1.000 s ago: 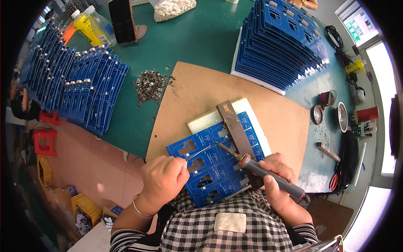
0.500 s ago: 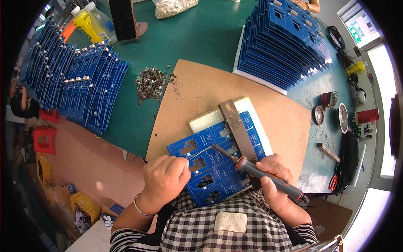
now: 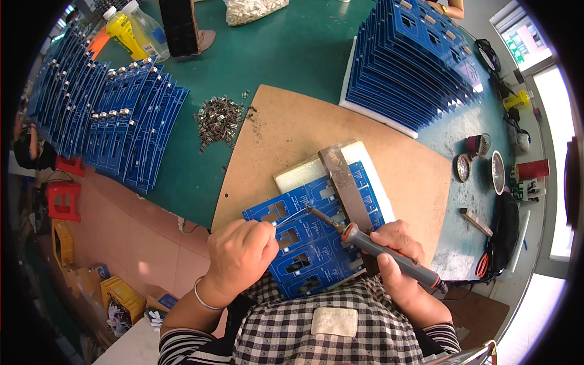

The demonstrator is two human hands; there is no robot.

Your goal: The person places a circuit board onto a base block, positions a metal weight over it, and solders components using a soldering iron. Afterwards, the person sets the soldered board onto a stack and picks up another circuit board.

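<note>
My right hand grips the grey and orange handle of a soldering iron. The iron's tip slants down to the blue circuit board in front of me. A thin silvery solder wire runs from my closed left hand to the tip, where the two meet over the board. Rows of cut-outs mark the board, which lies tilted on a pale foam block. Across it rests a brown metal bar. My left fingers hide the wire's other end.
Beneath the block is a brown board on the green table. Small metal-legged components are heaped left of it. Stacked blue circuit boards stand at left and back right. Small dishes and scissors lie right. Another person's hand shows behind the right stack.
The solder wire and iron tip stay together at nearly the same spot on the board. My left hand has shifted slightly, and the whole view has moved a little.
</note>
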